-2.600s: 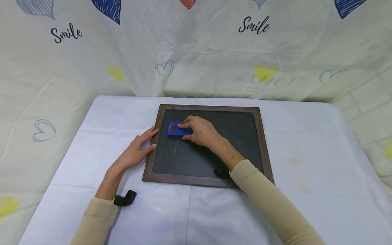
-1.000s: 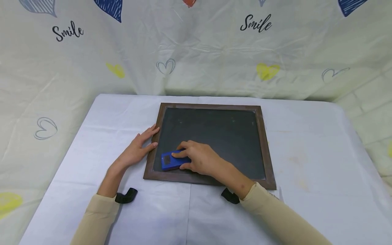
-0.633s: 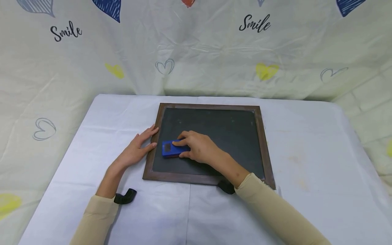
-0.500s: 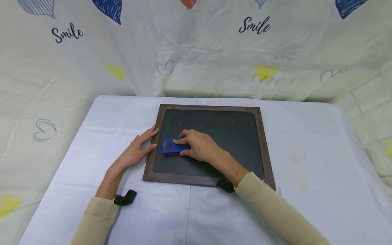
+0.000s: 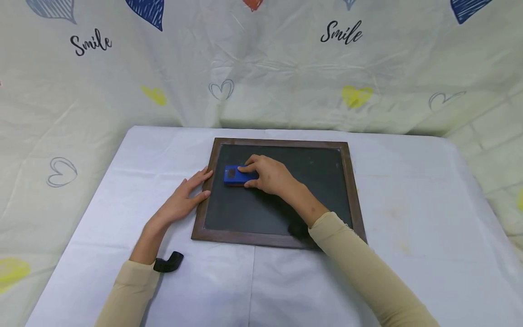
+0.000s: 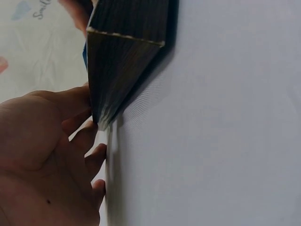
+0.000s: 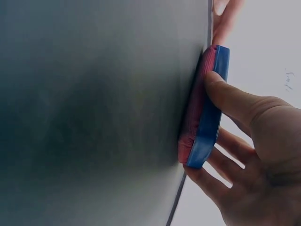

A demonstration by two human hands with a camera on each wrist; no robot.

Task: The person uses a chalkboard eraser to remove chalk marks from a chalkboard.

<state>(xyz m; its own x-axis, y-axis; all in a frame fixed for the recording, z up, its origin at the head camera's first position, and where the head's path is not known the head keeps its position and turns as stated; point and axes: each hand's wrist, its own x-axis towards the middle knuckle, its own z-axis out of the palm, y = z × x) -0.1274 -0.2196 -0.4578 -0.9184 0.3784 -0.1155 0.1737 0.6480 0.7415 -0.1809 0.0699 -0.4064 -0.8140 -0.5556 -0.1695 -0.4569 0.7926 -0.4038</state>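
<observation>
A small chalkboard (image 5: 245, 211) with a brown wooden frame lies on the white-covered table. My right hand (image 5: 271, 176) grips a blue chalkboard eraser (image 5: 240, 178) near the board's upper left, thumb on one long side and fingers on the other. In the right wrist view the eraser's red felt (image 7: 192, 117) faces the dark surface, right at it. My left hand (image 5: 183, 200) rests at the frame's left side, fingers spread and fairly straight, thumb and fingertips touching the wood. The left wrist view shows a corner of the frame (image 6: 120, 70) beside those fingers.
White cloth (image 5: 408, 195) covers the table around the board. A black wrist mount (image 5: 169, 262) sticks out at the left sleeve, and another (image 5: 298, 230) overlaps the board's lower right. A printed backdrop (image 5: 286, 68) hangs behind the table's far edge.
The eraser went from the upper left down to the lower left, then back up in my right hand. A faint chalk line seen earliest is gone. My left hand stays in place.
</observation>
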